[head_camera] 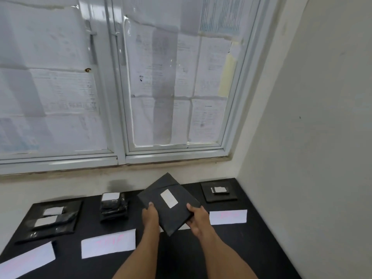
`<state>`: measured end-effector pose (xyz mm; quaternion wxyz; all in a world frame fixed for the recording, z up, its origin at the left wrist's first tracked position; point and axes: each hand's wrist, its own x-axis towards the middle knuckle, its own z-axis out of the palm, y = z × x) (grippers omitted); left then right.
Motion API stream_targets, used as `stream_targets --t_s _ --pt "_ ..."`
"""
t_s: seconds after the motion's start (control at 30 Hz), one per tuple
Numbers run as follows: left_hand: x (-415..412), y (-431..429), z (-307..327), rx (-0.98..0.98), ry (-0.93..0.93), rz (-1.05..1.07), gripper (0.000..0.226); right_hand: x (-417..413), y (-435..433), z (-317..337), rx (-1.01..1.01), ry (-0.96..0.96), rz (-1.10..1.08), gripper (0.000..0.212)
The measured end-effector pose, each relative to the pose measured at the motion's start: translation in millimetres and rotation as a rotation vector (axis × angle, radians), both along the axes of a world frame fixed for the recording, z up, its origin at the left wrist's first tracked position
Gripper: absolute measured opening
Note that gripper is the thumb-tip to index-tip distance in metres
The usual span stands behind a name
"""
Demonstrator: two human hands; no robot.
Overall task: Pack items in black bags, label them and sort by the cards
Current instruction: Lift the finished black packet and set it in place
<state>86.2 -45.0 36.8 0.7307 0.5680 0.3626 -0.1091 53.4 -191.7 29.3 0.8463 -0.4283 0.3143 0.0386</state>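
The left hand [150, 213] and right hand [198, 217] each grip a near edge of a flat black bag [168, 204] with a white label [169, 198], tilted above the black table [181, 256]. Left of that bag sit two stacks of labelled bags [113, 206] [53, 219]; right of it lies another [219, 191], each behind a white card [108, 245] (pink writing, unreadable).

A flat black bag [168, 204] bearing a white label [169, 198] is tilted at centre frame, with labelled black bags lower left [52, 220], centre-left [113, 206], right [219, 191], and white cards [108, 246] below.
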Motion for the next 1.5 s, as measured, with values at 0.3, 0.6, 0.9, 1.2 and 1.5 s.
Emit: stream_targets --t_s 0.3,0.6,0.9,1.2,1.5 --pt "75.2 24.1 -31.6 -0.177 0.0 0.171 0.044 87.7 -23.3 -20.2 -0.188 0.091 0.124 0.026" --pt "122.8 21.4 -64.2 -0.173 0.017 0.302 0.033 184.2 -36.6 -29.2 -1.049 0.247 0.42 0.034" --pt "157.1 14.2 -104.8 -0.085 0.039 0.496 0.043 210.9 -47.8 -97.1 -1.746 0.071 1.329 0.08" --pt "180.2 19.2 -132.5 -0.047 0.082 0.553 0.043 255.2 -34.7 -136.3 -1.883 0.089 1.49 0.098" --pt "184.6 11.4 -151.2 -0.021 0.12 0.509 0.041 260.3 -67.7 -131.0 -1.983 0.254 1.459 0.055"
